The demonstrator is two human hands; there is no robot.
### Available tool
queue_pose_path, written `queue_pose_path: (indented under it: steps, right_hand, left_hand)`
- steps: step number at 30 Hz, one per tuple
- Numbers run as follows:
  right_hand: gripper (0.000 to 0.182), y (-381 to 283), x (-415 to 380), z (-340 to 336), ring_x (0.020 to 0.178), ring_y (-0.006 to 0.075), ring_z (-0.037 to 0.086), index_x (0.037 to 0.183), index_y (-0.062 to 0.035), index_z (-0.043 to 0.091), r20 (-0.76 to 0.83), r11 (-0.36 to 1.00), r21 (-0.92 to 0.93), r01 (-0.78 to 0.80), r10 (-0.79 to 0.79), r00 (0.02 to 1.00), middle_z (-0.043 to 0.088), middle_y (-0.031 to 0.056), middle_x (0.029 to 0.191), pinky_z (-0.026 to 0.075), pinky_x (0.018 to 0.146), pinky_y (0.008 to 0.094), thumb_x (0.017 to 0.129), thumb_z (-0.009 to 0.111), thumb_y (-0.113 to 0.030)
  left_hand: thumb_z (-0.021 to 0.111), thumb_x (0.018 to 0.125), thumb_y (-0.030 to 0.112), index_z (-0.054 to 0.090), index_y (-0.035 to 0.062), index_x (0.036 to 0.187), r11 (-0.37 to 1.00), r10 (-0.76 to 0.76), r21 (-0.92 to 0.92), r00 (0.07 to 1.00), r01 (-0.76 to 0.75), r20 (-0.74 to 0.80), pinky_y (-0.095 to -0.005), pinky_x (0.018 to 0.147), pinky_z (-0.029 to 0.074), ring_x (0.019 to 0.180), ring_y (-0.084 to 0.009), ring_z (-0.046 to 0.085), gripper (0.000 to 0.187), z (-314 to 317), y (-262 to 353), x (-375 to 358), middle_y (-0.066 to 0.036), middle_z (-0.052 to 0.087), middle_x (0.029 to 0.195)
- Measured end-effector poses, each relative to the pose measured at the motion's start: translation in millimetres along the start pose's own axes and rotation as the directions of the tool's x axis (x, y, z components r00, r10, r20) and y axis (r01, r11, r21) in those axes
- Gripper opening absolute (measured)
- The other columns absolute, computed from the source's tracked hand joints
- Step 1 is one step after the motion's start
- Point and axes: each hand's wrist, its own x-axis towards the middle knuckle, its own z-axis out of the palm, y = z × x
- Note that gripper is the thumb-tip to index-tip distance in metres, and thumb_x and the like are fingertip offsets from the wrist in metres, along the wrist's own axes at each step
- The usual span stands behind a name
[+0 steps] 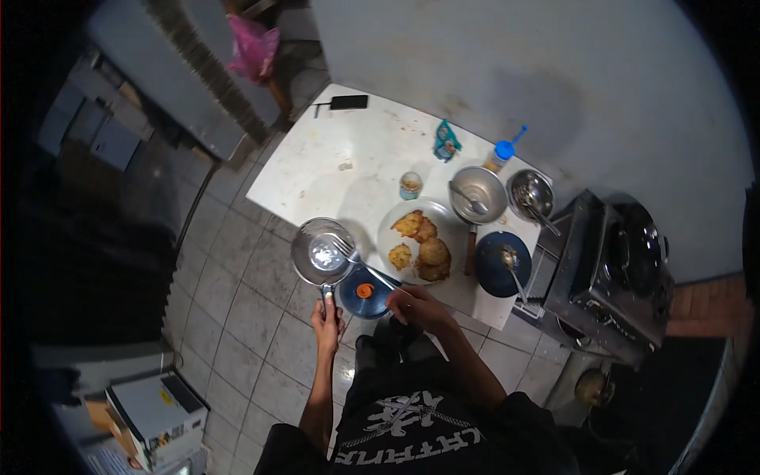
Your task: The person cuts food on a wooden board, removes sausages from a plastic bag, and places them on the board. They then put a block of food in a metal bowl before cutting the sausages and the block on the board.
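Note:
My left hand [327, 326] is wrapped around the handle of a shiny metal saucepan [305, 265], held level at the table's front edge. Nothing but bright reflections shows inside it. In my right hand [421, 309] is a long-handled metal fork [369, 267], its tines over the pan's right rim. Below the fork, a dark blue plate [356, 310] carries an orange piece of food [365, 290]. Beside it stands a large pale plate [388, 224] with several golden-brown fried pieces [433, 252].
The white table [293, 170] holds a glass jar [410, 185], a teal packet [446, 141], a blue-lidded container [503, 152], a metal pot [479, 186], a metal bowl [530, 190], another dark plate [495, 277] and a phone [349, 102]. A stove [602, 277] stands right; a wall rises behind.

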Motion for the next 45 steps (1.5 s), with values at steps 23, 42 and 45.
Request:
queue_pose_path:
  steps: [23, 42, 45]
  right_hand:
    - [0.013, 47.7, -119.2, -113.2, 0.077, 0.0123, 0.058, 0.087, -0.0001, 0.063, -0.383, 0.977, -0.207, -0.049, -0.035, 0.923, 0.063, 0.005, 0.08, 0.045, 0.07, 0.025, 0.075, 0.058, -0.001]
    - [0.018, 130.0, -97.9, -165.5, 0.065, 0.0371, 0.057, 0.073, 0.0018, 0.052, -0.8, 0.755, -0.566, -0.331, -0.599, 0.002, 0.055, 0.0198, 0.065, 0.043, 0.06, 0.0423, 0.083, 0.055, -0.013]
    - [0.018, 128.0, -94.9, -161.9, 0.067, 0.0396, 0.057, 0.073, 0.0021, 0.051, -0.809, 0.757, -0.561, -0.335, -0.587, 0.031, 0.056, 0.021, 0.067, 0.042, 0.061, 0.0435, 0.083, 0.055, -0.012]
  left_hand:
    - [0.059, 0.089, 0.015, 0.045, 0.007, 0.114, 0.97, -0.111, -0.118, 0.817, 0.214, 0.566, -0.0199, 0.047, 0.037, 0.058, -0.0076, 0.047, 0.03, 57.6, 26.5, 19.2, -0.006, 0.053, 0.086]
    - [0.054, 0.093, 0.028, 0.046, 0.0122, 0.1, 0.98, -0.187, 0.153, 0.859, 0.129, 0.477, -0.0181, 0.036, 0.029, 0.044, -0.0043, 0.037, 0.019, 109.0, 17.2, -16.7, 0.003, 0.04, 0.06]
    - [0.057, 0.091, 0.023, 0.047, 0.0107, 0.094, 0.979, -0.19, 0.154, 0.879, 0.135, 0.437, -0.0188, 0.035, 0.028, 0.043, -0.0043, 0.036, 0.016, 112.4, 14.1, -24.4, 0.003, 0.039, 0.057]
